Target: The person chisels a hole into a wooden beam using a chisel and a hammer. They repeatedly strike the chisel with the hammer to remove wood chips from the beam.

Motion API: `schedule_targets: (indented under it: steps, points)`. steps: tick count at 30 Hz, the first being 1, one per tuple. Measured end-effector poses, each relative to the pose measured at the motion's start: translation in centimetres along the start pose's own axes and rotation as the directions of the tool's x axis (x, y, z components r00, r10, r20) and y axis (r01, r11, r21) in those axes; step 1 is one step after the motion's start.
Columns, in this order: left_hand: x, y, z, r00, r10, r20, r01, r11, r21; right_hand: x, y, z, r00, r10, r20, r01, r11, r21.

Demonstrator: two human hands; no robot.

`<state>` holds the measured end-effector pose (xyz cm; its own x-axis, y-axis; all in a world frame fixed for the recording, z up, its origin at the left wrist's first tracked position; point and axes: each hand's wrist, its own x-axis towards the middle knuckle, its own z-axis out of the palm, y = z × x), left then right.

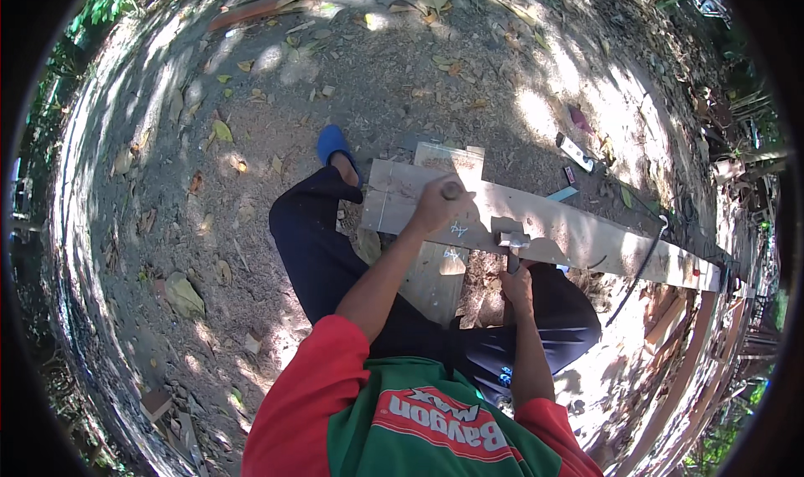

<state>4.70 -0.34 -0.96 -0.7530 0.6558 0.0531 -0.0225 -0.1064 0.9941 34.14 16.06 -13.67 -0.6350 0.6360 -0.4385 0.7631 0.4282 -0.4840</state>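
A long pale wooden board (569, 217) lies crosswise in front of me, with pencil-like lines and light blue marks near its left part. My left hand (435, 207) is closed around an upright tool handle (452, 190) with a round top, standing over the board. The tool's lower end is hidden by the hand. Nearer to me, my right hand (517, 284) grips the handle of a hammer (514, 240). Its metal head is over the board's near edge, to the right of my left hand, and throws a shadow on the wood.
Shorter wood pieces (435, 284) lie under the board. Beyond it on the ground are a white-and-black tool (575, 153) and a light blue strip (563, 194). A dark curved rod or cord (641, 272) crosses the board's right part. My blue-shod foot (335, 146) stands left of the board.
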Motion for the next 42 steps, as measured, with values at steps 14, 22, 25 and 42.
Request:
schedule_targets:
  steps: [14,22,25,42]
  points:
    - [1.3,1.2,0.4,0.993,-0.049,0.104,0.031,0.985,0.168,-3.4,-9.7,-4.8,0.973,0.231,0.005,-0.228,0.954,0.194]
    - [0.4,4.5,-9.1,0.94,-0.098,-0.327,-0.025,0.936,-0.352,-3.3,-9.0,-2.9,0.966,0.259,-0.007,-0.252,0.944,0.211]
    - [0.4,5.2,-6.1,0.96,-0.119,-0.254,-0.009,0.892,-0.452,-2.6,-7.4,-4.2,0.976,0.18,-0.127,-0.159,0.975,0.155]
    - [-0.4,2.0,-1.4,0.999,-0.035,-0.01,0.031,0.969,-0.247,-11.6,-36.6,-26.8,0.812,-0.354,-0.463,0.568,0.659,0.493]
